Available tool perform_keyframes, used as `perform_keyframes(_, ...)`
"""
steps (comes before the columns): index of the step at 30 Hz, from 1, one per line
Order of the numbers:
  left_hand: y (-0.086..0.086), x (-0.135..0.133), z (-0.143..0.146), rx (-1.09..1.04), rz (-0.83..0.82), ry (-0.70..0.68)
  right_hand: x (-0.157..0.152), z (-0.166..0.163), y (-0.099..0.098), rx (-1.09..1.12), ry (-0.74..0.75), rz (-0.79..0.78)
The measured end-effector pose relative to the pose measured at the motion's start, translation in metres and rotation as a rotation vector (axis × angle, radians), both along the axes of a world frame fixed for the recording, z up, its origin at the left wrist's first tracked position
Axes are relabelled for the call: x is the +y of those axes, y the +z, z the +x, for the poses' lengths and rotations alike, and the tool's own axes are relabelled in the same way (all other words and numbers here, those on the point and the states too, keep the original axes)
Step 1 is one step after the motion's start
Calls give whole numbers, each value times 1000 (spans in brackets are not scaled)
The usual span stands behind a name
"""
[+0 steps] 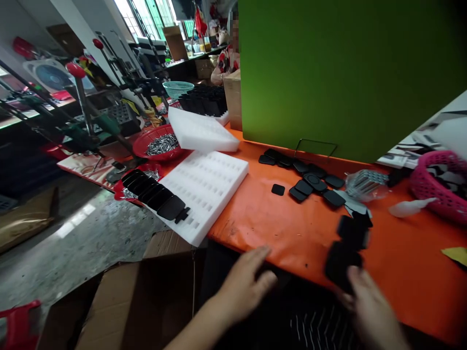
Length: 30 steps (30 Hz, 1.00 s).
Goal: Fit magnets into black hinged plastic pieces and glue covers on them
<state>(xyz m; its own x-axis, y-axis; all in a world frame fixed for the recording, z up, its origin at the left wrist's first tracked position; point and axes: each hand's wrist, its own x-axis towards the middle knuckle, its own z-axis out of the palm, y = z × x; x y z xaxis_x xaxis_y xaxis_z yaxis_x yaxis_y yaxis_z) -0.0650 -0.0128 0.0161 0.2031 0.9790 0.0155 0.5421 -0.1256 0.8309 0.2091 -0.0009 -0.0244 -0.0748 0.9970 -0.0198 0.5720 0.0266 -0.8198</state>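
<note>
My left hand (245, 284) lies at the near edge of the orange table (270, 218), fingers stretched out and holding nothing. My right hand (368, 306), blurred by motion, grips a black square plastic part (341, 262) near the table's front edge. Another black part (353, 229) lies just beyond it. Several black square parts (314, 182) are scattered at the foot of the green board (346, 73). A white foam tray (204, 187) with rows of slots sits at the table's left end, with a row of black parts (153, 194) standing in its left side.
A second foam tray (200, 131) lies behind the first, beside a red basket of metal pieces (160, 143). A pink basket (438, 184) stands at the right. Open cardboard boxes (146, 291) sit on the floor below. Another person sits far back by the window.
</note>
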Motion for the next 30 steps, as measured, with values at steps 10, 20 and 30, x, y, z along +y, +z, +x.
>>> perform_keyframes(10,55,0,-86,34,2,660,16,-124,29,152,646,-102)
perform_keyframes(20,106,24,-164,1083,12,526,34,-92,-10,21,403,-139)
perform_keyframes(30,110,47,-151,1239,-179,349,37,-91,-13,93,449,-205)
